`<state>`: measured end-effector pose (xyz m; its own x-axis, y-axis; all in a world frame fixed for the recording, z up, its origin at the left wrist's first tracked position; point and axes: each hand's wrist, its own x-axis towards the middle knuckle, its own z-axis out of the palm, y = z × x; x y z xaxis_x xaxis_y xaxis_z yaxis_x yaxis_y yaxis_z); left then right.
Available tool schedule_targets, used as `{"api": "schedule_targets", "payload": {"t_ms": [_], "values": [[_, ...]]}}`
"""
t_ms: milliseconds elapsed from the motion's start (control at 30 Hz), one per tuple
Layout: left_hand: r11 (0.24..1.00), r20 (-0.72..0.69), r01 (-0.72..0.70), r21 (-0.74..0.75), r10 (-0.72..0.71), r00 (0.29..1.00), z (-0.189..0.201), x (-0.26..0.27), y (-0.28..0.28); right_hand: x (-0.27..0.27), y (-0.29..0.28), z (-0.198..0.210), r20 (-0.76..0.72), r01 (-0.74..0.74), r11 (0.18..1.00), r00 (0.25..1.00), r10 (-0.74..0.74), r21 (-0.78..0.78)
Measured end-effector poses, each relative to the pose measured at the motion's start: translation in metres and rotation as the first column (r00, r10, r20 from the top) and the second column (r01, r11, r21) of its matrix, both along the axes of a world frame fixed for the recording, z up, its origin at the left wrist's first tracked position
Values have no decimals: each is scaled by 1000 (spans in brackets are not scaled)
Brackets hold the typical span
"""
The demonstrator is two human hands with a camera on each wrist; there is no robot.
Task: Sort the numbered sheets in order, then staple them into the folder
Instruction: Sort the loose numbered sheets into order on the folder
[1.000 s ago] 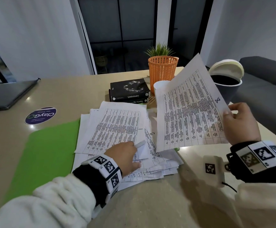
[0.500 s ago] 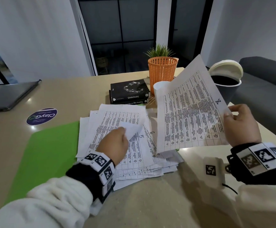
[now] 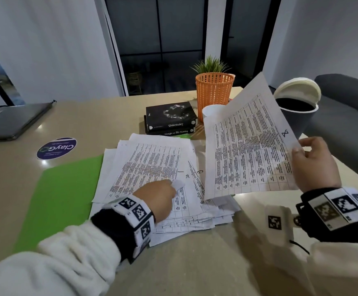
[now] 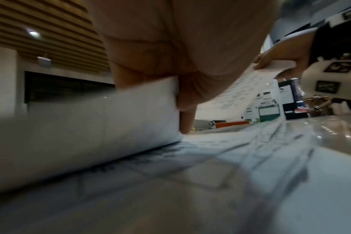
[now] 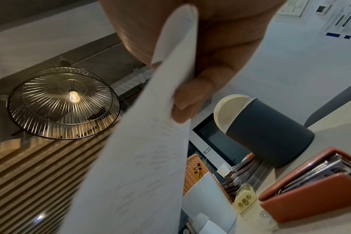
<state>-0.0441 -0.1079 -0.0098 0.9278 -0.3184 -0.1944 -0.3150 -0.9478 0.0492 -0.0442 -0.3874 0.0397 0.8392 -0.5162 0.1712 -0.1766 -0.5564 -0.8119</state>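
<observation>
A loose pile of printed, hand-numbered sheets (image 3: 152,165) lies on the table, partly over a green folder (image 3: 62,189). Numbers 1, 5 and 6 show on its right edges. My left hand (image 3: 172,185) rests on the pile and pinches the curled corner of one sheet; in the left wrist view that lifted sheet (image 4: 90,126) bends up between thumb and finger. My right hand (image 3: 301,150) holds a single sheet (image 3: 248,146) by its right edge, tilted above the table, with a crossed-out number at the edge. In the right wrist view a red-brown stapler (image 5: 310,186) lies on the table below that hand.
Behind the pile stand two black books (image 3: 169,118), a white cup (image 3: 212,111), an orange basket (image 3: 214,92) with a plant, and a grey lidded bin (image 3: 297,107). A closed laptop (image 3: 11,122) and a round sticker (image 3: 56,148) lie at the far left. A sofa is on the right.
My left hand lifted a sheet corner up and to the left, then came back down to the right with a corner still pinched. The right hand's sheet has barely moved.
</observation>
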Motion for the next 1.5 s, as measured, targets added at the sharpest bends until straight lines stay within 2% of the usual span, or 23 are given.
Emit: {"api": "schedule_targets", "payload": {"t_ms": [67,167,267,533,667,933,1000,1167,1333,1500], "values": [[999,-23,12,31,-11,1000,-4,-4,-9,0,-1,0,3,3,1000,1000,-3,0],[987,-49,35,155,-28,998,-8,-7,-19,0,-3,0,9,3,1000,1000,-3,-8],[987,-55,7,158,2,998,-9,-6,-23,-1,-3,-3,1,-4,1000,1000,4,-6],[980,-92,52,194,-35,995,-7,-3,-25,1,-1,-3,3,-3,1000,1000,3,-19],[990,-102,27,142,-13,995,-7,-1,-24,0,-4,-1,21,9,1000,1000,-8,-14],[968,-76,71,241,-54,996,-8,-2,-32,-1,-3,-1,14,-2,1000,1000,2,-11],[978,-55,69,199,-59,997,-10,-2,-28,-1,-4,-1,17,1,1000,1000,-1,-8],[996,-69,-69,-47,66,995,-6,0,-18,-2,-8,0,28,26,1000,999,-26,-2],[964,-76,-179,-194,167,983,-4,0,-8,-4,-14,3,40,75,997,996,-75,-13],[909,-1,-254,-331,269,963,3,1,7,-3,-18,4,29,90,995,996,-89,-36]]}}
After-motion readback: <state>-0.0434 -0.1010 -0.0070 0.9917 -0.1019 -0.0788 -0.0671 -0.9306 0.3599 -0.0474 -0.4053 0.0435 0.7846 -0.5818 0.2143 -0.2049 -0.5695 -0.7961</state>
